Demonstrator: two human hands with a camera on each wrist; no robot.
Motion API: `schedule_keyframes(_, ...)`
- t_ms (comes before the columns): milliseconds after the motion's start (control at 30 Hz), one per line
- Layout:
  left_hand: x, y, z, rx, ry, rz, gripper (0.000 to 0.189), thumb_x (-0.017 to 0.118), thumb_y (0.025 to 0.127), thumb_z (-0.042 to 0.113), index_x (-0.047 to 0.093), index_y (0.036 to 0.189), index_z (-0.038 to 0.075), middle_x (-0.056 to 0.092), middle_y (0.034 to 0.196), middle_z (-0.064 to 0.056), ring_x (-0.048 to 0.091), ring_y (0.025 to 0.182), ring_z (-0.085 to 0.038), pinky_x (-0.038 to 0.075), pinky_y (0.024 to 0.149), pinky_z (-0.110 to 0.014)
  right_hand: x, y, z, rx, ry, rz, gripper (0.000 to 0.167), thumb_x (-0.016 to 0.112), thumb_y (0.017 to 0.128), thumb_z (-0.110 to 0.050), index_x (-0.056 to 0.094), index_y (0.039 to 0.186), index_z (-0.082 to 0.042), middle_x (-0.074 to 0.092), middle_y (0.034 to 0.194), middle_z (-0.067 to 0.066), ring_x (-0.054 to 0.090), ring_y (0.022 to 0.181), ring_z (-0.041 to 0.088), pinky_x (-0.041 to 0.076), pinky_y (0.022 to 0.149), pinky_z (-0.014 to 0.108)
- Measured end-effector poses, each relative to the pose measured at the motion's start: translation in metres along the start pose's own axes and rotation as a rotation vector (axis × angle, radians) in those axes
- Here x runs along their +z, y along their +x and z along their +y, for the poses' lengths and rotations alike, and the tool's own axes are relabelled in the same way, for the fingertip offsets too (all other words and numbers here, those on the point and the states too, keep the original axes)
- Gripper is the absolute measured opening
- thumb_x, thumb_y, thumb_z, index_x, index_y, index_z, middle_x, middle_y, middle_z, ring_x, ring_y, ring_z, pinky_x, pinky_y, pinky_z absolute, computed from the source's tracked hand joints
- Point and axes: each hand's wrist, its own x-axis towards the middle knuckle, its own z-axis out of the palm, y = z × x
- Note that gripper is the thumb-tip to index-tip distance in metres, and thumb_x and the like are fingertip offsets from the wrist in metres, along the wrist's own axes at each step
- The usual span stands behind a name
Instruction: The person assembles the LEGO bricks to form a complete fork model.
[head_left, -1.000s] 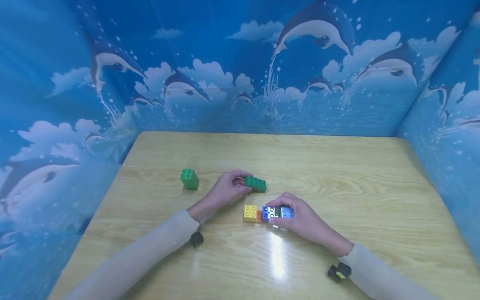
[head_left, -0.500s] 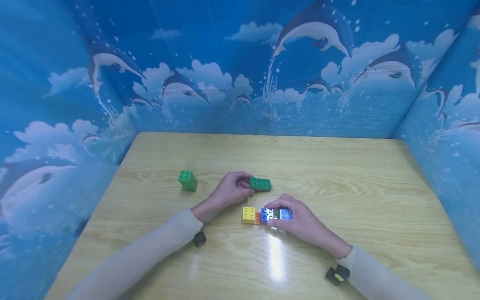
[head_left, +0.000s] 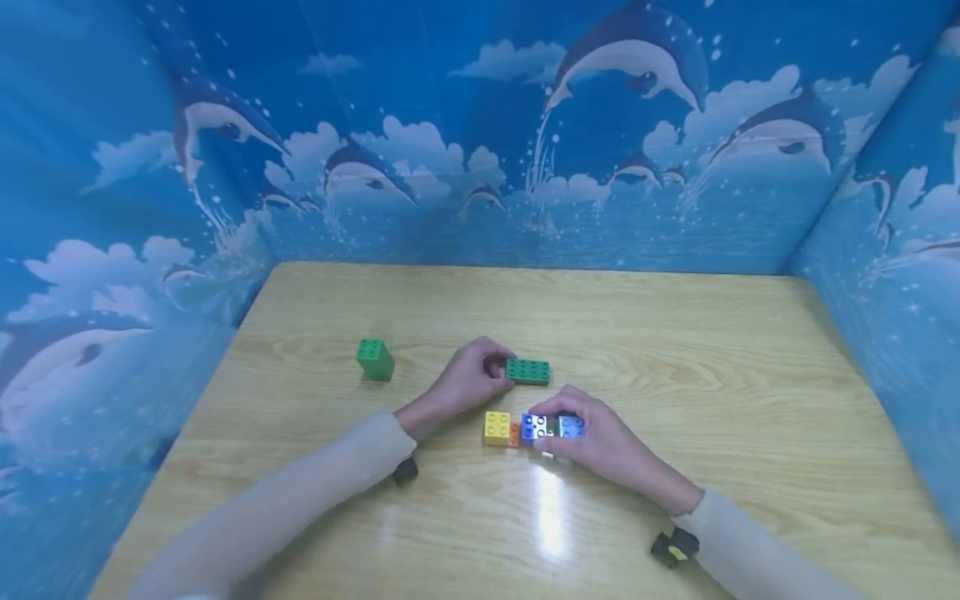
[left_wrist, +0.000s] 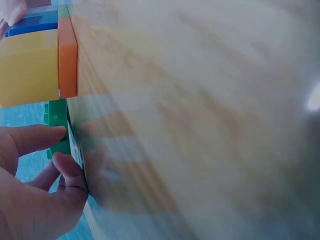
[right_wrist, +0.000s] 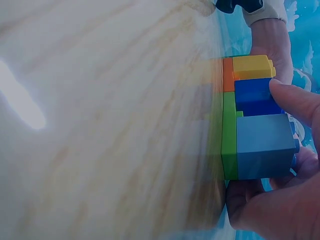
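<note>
My left hand (head_left: 474,372) pinches the left end of a dark green studded brick (head_left: 528,372) between thumb and fingers, low at the tabletop. Just nearer to me is a row of joined toy bricks: a yellow brick (head_left: 497,427), a dark blue brick (right_wrist: 257,96) and a light blue brick (right_wrist: 265,146). They sit on a flat orange brick (right_wrist: 228,75) and a flat light green brick (right_wrist: 229,135). My right hand (head_left: 596,429) grips this row from the right, thumb and fingers on opposite sides of the dark blue brick.
A tall green brick (head_left: 376,360) stands upright at the left of the wood-grain table (head_left: 675,350). Blue dolphin-print curtains (head_left: 450,167) enclose the table at the back and both sides.
The dark green brick has slid right and turned from slanting to nearly straight, my left hand moving with it. My right hand and the brick row have stayed put.
</note>
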Motion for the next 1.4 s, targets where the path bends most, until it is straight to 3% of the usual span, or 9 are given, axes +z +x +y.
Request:
schedule_keyframes(333,0.002,0.006,0.001,-0.001,-0.006,-0.062,0.042,0.085,0.089,-0.005,0.073,0.128,-0.001,0.067,0.094,-0.003,0.063,0.086,-0.017,0.058,0.078,-0.028,-0.001,0.002,-0.001,-0.005,-0.009,-0.017,0.038,0.092,0.090,-0.023,0.078,0.125,-0.021,0.069,0.118,-0.004,0.064,0.118,0.022,0.050,0.107,0.054)
schedule_keyframes(767,-0.003,0.004,0.004,-0.023,-0.005,-0.120,0.053,0.086,0.089,0.001,0.066,0.138,0.000,0.067,0.100,-0.003,0.064,0.090,-0.018,0.058,0.081,-0.030,-0.003,0.001,-0.001,0.025,-0.044,-0.029,0.040,0.091,0.091,-0.027,0.075,0.127,-0.020,0.070,0.124,-0.005,0.063,0.124,0.024,0.049,0.110,0.058)
schedule_keyframes(900,-0.012,-0.009,0.000,-0.076,-0.076,-0.086,0.052,0.086,0.094,0.014,0.064,0.140,0.003,0.067,0.106,-0.003,0.065,0.094,-0.019,0.059,0.084,-0.033,-0.005,-0.003,0.001,0.043,-0.058,-0.038,0.055,0.092,0.089,-0.030,0.069,0.137,-0.015,0.067,0.133,0.000,0.061,0.128,0.028,0.047,0.112,0.060)
schedule_keyframes(1067,-0.026,-0.033,-0.004,-0.130,-0.152,-0.018,0.051,0.081,0.099,0.042,0.066,0.137,0.011,0.069,0.113,-0.002,0.065,0.100,-0.021,0.058,0.085,-0.040,-0.012,-0.011,0.002,0.030,-0.077,-0.033,0.073,0.093,0.088,-0.033,0.060,0.149,-0.013,0.061,0.144,0.004,0.057,0.136,0.031,0.042,0.118,0.063)
schedule_keyframes(1200,-0.029,-0.055,-0.006,-0.138,-0.182,-0.110,0.064,0.084,0.093,0.054,0.065,0.143,0.018,0.068,0.127,0.002,0.064,0.107,-0.020,0.056,0.089,-0.042,-0.020,-0.019,0.003,0.009,-0.086,-0.014,0.067,0.091,0.090,-0.033,0.062,0.147,-0.014,0.063,0.143,0.002,0.058,0.136,0.031,0.040,0.118,0.064)
schedule_keyframes(1300,-0.026,-0.069,-0.008,-0.099,-0.141,-0.183,0.067,0.090,0.089,0.046,0.063,0.146,0.020,0.066,0.133,0.004,0.063,0.107,-0.018,0.056,0.090,-0.040,-0.024,-0.025,0.003,0.008,-0.093,0.006,0.061,0.090,0.092,-0.031,0.065,0.143,-0.011,0.067,0.137,0.002,0.063,0.127,0.029,0.048,0.113,0.059)
schedule_keyframes(1400,-0.019,-0.077,-0.010,-0.032,-0.064,-0.192,0.063,0.092,0.088,0.032,0.066,0.143,0.018,0.067,0.128,0.006,0.063,0.102,-0.016,0.056,0.087,-0.036,-0.027,-0.028,0.004,0.036,-0.089,0.022,0.057,0.089,0.093,-0.028,0.067,0.141,-0.008,0.070,0.130,0.001,0.066,0.116,0.022,0.056,0.103,0.046)
